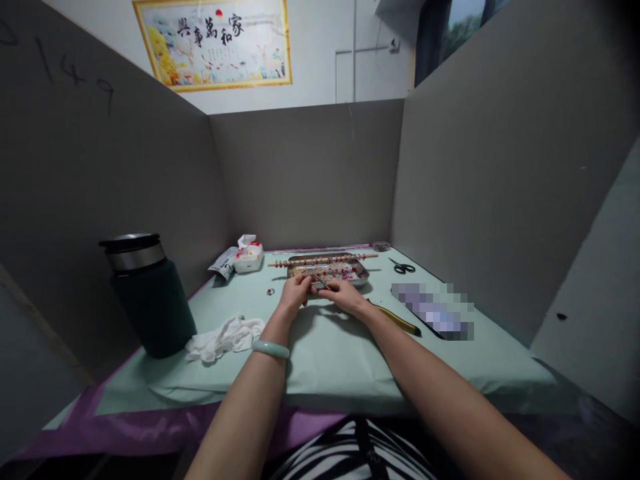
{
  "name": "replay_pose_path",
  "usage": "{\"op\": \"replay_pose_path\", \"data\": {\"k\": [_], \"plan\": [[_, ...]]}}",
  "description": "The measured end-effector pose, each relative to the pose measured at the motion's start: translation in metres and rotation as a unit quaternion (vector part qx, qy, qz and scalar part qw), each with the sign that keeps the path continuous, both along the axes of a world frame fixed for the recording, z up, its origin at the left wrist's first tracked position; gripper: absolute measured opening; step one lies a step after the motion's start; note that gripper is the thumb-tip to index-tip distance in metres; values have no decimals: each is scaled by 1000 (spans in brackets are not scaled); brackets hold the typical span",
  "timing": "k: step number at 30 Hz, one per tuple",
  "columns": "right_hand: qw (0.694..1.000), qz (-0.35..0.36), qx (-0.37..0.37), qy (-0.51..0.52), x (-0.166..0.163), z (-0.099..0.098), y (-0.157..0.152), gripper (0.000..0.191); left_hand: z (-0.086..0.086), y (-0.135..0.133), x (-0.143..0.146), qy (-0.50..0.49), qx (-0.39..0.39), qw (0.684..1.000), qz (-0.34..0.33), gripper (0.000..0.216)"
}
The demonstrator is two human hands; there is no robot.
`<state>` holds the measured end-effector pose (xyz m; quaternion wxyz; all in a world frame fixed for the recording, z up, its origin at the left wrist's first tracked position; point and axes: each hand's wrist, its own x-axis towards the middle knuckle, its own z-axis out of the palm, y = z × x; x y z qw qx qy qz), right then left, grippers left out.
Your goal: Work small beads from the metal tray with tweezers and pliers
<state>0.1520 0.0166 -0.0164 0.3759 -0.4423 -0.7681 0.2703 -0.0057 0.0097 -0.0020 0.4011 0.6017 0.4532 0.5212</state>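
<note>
My left hand (295, 293) and my right hand (341, 294) meet just in front of a shallow metal tray (363, 273) of small beads. Both hands are closed in a pinch on a thin metal pin or needle (319, 280) that slants between them. A wooden stick threaded with beads (323, 261) lies across the tray's far rim. A pale green bangle (271, 349) sits on my left wrist. A yellow-handled tool (400, 321) lies beside my right forearm.
A dark insulated flask (148, 293) stands at the left, with a crumpled white cloth (225, 337) beside it. Small black scissors (402, 267) lie right of the tray. White packets (240, 259) sit at the back left. Grey partition walls enclose the mint-green table cover (330, 360).
</note>
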Motion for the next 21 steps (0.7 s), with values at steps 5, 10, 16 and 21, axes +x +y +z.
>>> {"op": "replay_pose_path", "data": {"k": [5, 10, 16, 21], "plan": [[998, -21, 41, -48, -2, 2, -5, 31, 0, 0, 0, 6, 2, 1000, 1, 20], [990, -64, 95, -84, -2, 1, -9, 26, -3, 3, -1, 45, 13, 999, 20, 18], [986, -75, 109, -98, -3, 0, -10, 26, -3, 3, -1, 61, 24, 997, 28, 22], [991, -56, 99, -69, -4, 2, -11, 25, -3, 3, -1, 54, 20, 998, 25, 19]]}}
